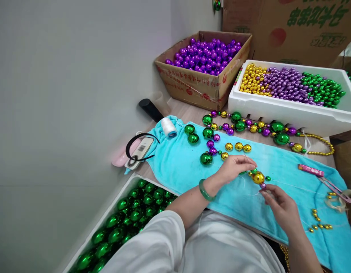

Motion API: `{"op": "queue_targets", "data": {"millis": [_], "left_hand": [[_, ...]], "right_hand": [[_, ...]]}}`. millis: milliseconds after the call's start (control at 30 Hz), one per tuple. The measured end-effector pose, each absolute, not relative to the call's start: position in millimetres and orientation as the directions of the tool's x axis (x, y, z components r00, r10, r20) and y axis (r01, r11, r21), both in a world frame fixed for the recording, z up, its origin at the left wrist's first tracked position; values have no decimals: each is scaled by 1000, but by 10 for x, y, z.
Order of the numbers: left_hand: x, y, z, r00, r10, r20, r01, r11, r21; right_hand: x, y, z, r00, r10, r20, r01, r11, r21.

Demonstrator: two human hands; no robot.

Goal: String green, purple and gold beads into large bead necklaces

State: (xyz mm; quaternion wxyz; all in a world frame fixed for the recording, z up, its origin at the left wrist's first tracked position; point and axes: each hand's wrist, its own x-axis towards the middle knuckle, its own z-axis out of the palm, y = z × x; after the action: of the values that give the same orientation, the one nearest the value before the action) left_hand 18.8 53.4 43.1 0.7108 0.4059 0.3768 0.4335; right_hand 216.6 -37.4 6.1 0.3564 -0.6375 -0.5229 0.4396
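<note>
My left hand (239, 166), a green bangle (206, 190) on its wrist, is closed in a pinch at the upper left end of a short bead string, by a small green bead. A large gold bead (258, 177) hangs between my hands. Below it, the thumb and fingers of my right hand (280, 204) pinch a small purple bead (262, 186). A thin, needle-like line rises above my left fingertips, too fine to make out. Clear thread trails over the turquoise towel (181, 167). Loose gold beads (238, 146) lie just beyond my left hand.
A finished-looking bead strand (266, 132) lies along the towel's far side. Behind stand a carton of purple balls (189, 83) and a white foam box (291, 108) of small beads. Green balls (115, 235) fill a bin at left. Scissors (334, 188) lie at right, a thread spool (168, 127) at left.
</note>
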Motion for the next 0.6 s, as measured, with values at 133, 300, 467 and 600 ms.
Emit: {"op": "queue_targets", "data": {"millis": [133,300,467,600], "left_hand": [[261,495,417,375,905,-199,-271,312,911],[338,456,488,395,887,-239,-327,379,866],[292,440,492,327,922,-209,-355,325,876],[200,451,395,237,950,-201,-326,273,905]], "right_hand": [[2255,-349,150,123,985,-119,496,-165,-852],[2092,-255,165,94,989,-111,332,-136,-933],[2058,-156,44,94,972,-217,220,-233,-947],[2150,-123,5,33,963,-269,295,-267,-917]]}}
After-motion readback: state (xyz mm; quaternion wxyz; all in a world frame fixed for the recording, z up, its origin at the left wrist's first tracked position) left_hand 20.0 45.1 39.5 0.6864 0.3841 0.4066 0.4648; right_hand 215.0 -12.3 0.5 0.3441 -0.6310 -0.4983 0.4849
